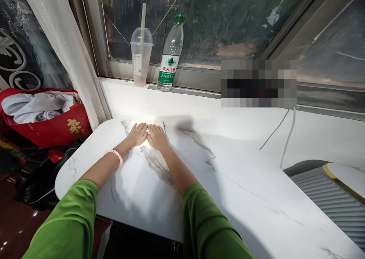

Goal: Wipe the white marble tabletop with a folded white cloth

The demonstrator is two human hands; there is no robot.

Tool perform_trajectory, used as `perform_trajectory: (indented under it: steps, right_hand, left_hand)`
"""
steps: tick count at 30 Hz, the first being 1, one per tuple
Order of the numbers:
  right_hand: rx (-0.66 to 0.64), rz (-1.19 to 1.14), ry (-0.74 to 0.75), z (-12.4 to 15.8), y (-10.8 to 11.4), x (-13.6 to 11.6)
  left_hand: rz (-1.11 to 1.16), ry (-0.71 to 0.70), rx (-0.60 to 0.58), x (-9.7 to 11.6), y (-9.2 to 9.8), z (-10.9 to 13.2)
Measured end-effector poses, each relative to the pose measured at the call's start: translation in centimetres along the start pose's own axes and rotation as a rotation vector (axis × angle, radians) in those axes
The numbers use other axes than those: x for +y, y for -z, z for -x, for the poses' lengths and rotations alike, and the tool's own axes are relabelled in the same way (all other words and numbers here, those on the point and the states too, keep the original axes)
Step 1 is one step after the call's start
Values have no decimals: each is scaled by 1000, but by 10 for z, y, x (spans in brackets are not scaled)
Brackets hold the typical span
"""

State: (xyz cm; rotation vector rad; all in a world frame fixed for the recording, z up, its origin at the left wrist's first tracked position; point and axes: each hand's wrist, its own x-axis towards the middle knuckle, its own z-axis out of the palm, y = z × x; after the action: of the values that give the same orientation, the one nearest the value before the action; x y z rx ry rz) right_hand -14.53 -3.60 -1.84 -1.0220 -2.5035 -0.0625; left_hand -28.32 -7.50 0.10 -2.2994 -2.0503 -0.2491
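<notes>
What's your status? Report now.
Left hand, right hand: palms down, side by side. White, grey-veined table beneath. Green-capped clear plastic bottle beyond, out of the way.

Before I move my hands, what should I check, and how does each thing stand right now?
1. Left hand laid flat, palm down, on the table: ok.
2. Right hand flat close beside it: ok.
3. Anything under the palms: cannot tell, they hide it.
4. Bottle standing, cap on: ok.
5. Cup standing beside the bottle, lid on: ok.
</notes>
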Motion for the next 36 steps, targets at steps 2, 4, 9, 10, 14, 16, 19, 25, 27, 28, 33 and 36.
perform_trajectory:
  steps: [2,4,9,10,14,16,19,25,27,28,33,36]
  right_hand:
    - [-10,6,8,12,7,-2]
    - [-15,17,29,29,15,-4]
    - [-11,45,90,96,41,-10]
    - [-12,53,94,113,47,-11]
    - [-5,98,56,185,72,-22]
    - [3,125,25,212,83,-27]
    - [-10,139,0,231,93,-29]
    - [-97,81,-57,199,91,0]
    - [-120,46,-98,176,86,20]
    - [-129,22,-106,164,83,31]
    - [-55,-44,-161,106,61,83]
    - [-33,-22,-166,81,51,105]
  left_hand:
    - [10,-9,16,9,0,10]
    - [12,-19,34,21,-1,23]
    - [0,-75,95,69,-2,76]
    - [-2,-94,108,81,-2,90]
    - [13,-204,136,130,-2,137]
    - [21,-239,148,148,-3,152]
    - [18,-259,152,162,-6,159]
    - [31,-257,109,158,-7,120]
    - [44,-226,67,154,-6,94]
    - [50,-213,46,153,-5,80]
    - [50,-152,35,145,-10,6]
    - [45,-147,43,140,-16,-29]
